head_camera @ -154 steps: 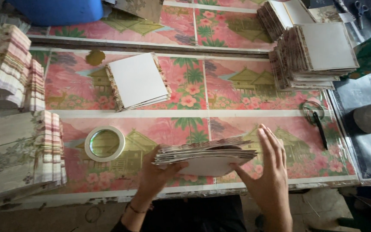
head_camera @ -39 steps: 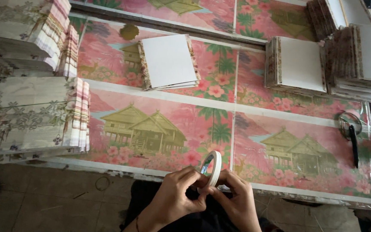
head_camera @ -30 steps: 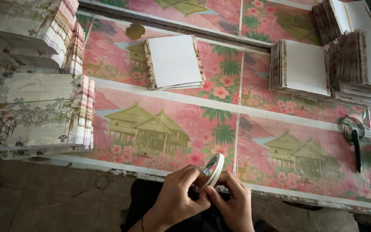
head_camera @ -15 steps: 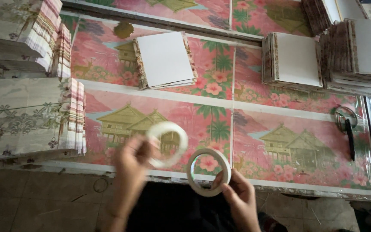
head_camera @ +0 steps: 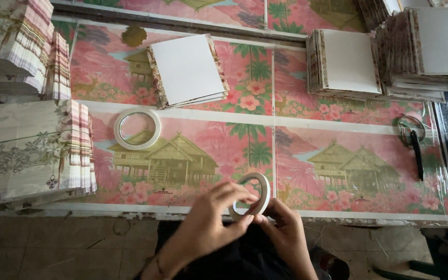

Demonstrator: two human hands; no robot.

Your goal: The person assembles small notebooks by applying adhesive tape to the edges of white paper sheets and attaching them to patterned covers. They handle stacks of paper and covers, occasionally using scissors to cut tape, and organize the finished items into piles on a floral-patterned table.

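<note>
Both hands meet at the table edge. Left hand and right hand pinch an upright white tape ring. A second, flat ring lies apart.

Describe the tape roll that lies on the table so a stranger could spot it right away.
Start at the table with the pink cover showing houses and palms. Near its left side, right of the floral paper stack and just below the white-topped card pile, lies the white tape roll, flat and untouched. The other tape roll is upright at the table's front edge, held by the left hand and right hand.
</note>
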